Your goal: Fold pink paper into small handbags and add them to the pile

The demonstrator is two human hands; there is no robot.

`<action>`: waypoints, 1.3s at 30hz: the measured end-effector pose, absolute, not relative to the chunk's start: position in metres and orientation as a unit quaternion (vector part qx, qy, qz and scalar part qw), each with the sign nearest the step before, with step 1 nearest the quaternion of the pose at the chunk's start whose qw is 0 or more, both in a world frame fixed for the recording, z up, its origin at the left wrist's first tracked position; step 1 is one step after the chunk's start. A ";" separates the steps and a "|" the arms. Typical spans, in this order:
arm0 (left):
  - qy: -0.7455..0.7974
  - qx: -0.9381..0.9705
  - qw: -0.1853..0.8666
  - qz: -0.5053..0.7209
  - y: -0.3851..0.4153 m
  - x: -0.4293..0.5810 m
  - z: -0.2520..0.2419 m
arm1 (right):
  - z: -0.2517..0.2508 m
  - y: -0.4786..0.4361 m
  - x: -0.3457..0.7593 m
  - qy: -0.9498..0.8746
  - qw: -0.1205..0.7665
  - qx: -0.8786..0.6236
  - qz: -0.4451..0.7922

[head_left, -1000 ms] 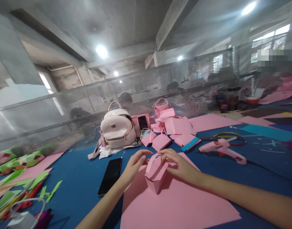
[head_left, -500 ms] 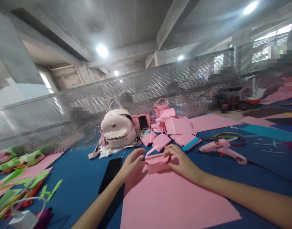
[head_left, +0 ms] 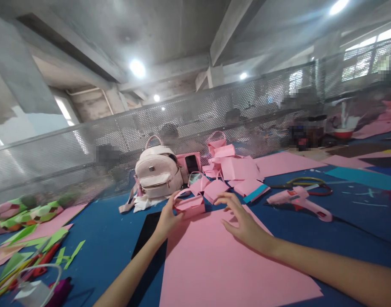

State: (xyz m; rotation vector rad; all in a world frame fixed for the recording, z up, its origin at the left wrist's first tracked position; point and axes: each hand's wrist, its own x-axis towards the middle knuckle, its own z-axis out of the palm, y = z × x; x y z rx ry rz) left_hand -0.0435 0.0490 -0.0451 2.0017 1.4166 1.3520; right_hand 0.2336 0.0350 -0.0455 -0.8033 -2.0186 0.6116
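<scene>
My left hand (head_left: 169, 218) grips a small pink paper handbag (head_left: 191, 206) by its left end, thumb in front and fingers behind. The handbag has a thin looped handle and sits just above the far edge of a large pink sheet (head_left: 234, 260); whether it rests on the sheet I cannot tell. To its right, my right hand (head_left: 242, 221) hovers over the sheet with curved fingers apart and nothing between them. Beyond the hands lie several more pink paper bags (head_left: 216, 190), one with a blue strip (head_left: 256, 193).
A cream backpack (head_left: 159, 175) stands behind my left hand, and a black phone (head_left: 146, 232) lies beside the sheet. On the right is a pink glue gun (head_left: 297, 198) with its cord, near scissors (head_left: 310, 184). Green paper scraps (head_left: 74, 254) and a white charger (head_left: 34, 294) are at left.
The handbag has shifted left and now sits in my left hand, which closed on it. My right hand has let go of it and stays nearly in place.
</scene>
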 end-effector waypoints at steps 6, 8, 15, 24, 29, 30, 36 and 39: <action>0.476 0.752 -0.078 0.450 0.050 -0.036 -0.023 | -0.047 0.033 0.233 -0.813 0.415 -0.291 0.286; 0.421 0.810 -0.113 0.391 0.051 -0.008 -0.011 | -0.047 0.034 0.233 -0.818 0.416 -0.274 0.287; 0.427 0.825 0.069 0.364 0.137 0.102 0.006 | -0.045 0.035 0.234 -0.832 0.412 -0.212 0.305; 0.473 0.730 0.184 0.459 0.201 0.147 0.009 | -0.044 0.028 0.238 -0.818 0.391 -0.195 0.375; 0.445 0.680 0.151 0.562 0.166 0.123 0.038 | -0.044 0.027 0.236 -0.820 0.383 -0.197 0.376; 0.433 0.678 0.145 0.576 0.154 0.114 0.044 | -0.042 0.026 0.237 -0.824 0.379 -0.198 0.372; 0.391 0.674 0.150 0.609 0.060 0.043 0.057 | -0.019 0.019 0.248 -0.851 0.459 -0.184 0.178; 0.425 0.669 0.239 0.561 0.015 0.013 0.044 | 0.000 0.023 0.253 -0.806 0.539 -0.221 0.104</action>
